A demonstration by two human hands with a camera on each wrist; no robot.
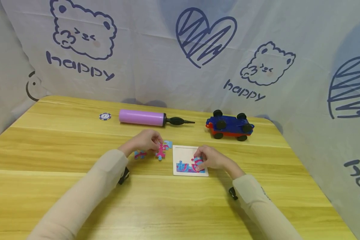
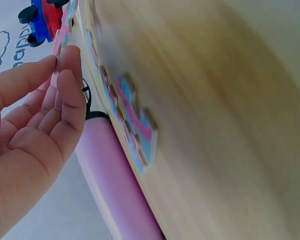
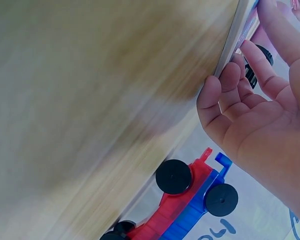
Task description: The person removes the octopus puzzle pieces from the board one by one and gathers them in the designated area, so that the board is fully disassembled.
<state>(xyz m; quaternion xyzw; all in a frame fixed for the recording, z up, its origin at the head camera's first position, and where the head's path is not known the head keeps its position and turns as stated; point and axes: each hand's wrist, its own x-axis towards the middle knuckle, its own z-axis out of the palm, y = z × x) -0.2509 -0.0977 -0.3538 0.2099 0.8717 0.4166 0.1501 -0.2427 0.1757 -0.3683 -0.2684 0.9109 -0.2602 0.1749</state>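
Observation:
My left hand [image 1: 147, 140] pinches a pink and blue puzzle piece [image 1: 160, 152] between thumb and fingertips, raised over the table. Beneath and beside it lie loose puzzle pieces, one [image 1: 140, 154] to its left and a light blue one [image 1: 168, 144] to its right. My right hand [image 1: 211, 157] is over the right side of a square wooden puzzle tray [image 1: 184, 151], with thumb and index finger about a blue and pink puzzle piece [image 1: 197, 160]. Joined pieces [image 1: 184, 167] fill the tray's near strip. In the right wrist view, the curled lower fingers [image 3: 210, 95] rest at the tray's edge.
Behind the hands lie a purple hand pump [image 1: 142, 118] and a blue-and-white poker chip [image 1: 105, 116]. Two toy car chassis, blue [image 1: 231, 124] over red, are stacked at back right. A printed white cloth [image 1: 150, 66] hangs behind the wooden table [image 1: 168, 206].

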